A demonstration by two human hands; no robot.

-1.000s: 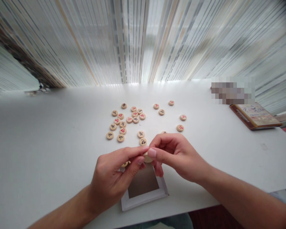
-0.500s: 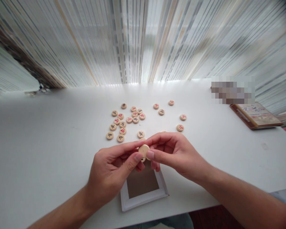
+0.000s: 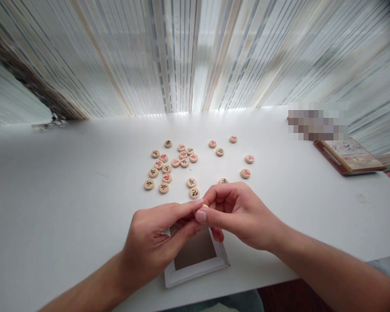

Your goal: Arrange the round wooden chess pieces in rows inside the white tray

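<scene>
My left hand point(image 3: 164, 232) and my right hand point(image 3: 238, 212) meet at the fingertips above a shallow white box point(image 3: 198, 269) with a brown inside. A sliver of a pale wooden Chinese chess piece point(image 3: 206, 206) shows at my right thumb, pinched by my right hand. The left index finger reaches to the right fingertips; whatever lies between the left thumb and fingers is hidden. Just beyond the hands lie a black-marked piece point(image 3: 194, 193), another black-marked piece point(image 3: 191, 182) and a third point(image 3: 223, 181), partly behind my right hand.
Several red- and black-marked pieces point(image 3: 167, 178) lie loosely grouped at the middle left. Others, such as a red-marked piece point(image 3: 245, 173), are scattered to the right. A brown-edged box or book point(image 3: 349, 157) rests at the far right. Striped curtains point(image 3: 182, 56) hang behind the white table point(image 3: 68, 195).
The plain-faced piece held between my hands has gone almost out of sight behind my fingers. My left thumb has shifted right. The black-marked pieces just beyond my hands show more fully.
</scene>
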